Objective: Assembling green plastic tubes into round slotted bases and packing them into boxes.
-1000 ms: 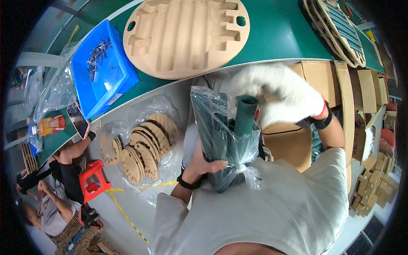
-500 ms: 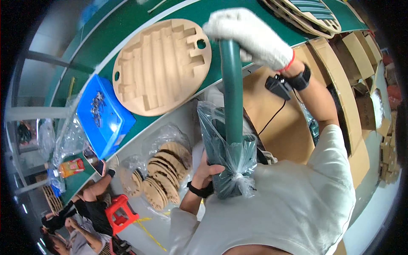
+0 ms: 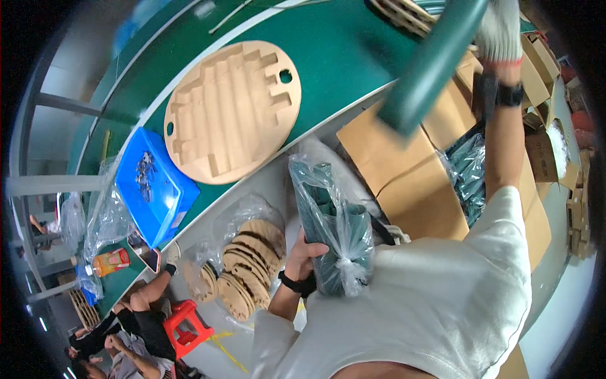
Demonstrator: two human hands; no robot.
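My bare left hand (image 3: 307, 254) grips a clear plastic bag (image 3: 346, 268) against my body. Inside the bag stand several dark green tubes (image 3: 353, 222), their open ends up. High on the right, my right hand (image 3: 500, 33), in a white knit glove, is closed on a single green tube (image 3: 435, 66), which slants and is blurred by motion; the glove is partly cut off at the upper rim. An oval tan molded tray (image 3: 230, 114) with ridged grooves and two holes lies on the green table, bare of tubes.
Beside the tray is a blue bin (image 3: 158, 189) of small metal parts. Stacked tan trays (image 3: 410, 18) sit at the table's far right. An open cardboard box (image 3: 404, 183) with bagged tubes stands to my right. Round tan pieces, a red stool (image 3: 187, 328) and seated people are at left.
My right hand has swung up and right, drawing the green tube out of the bag. My left hand keeps its hold on the bag.
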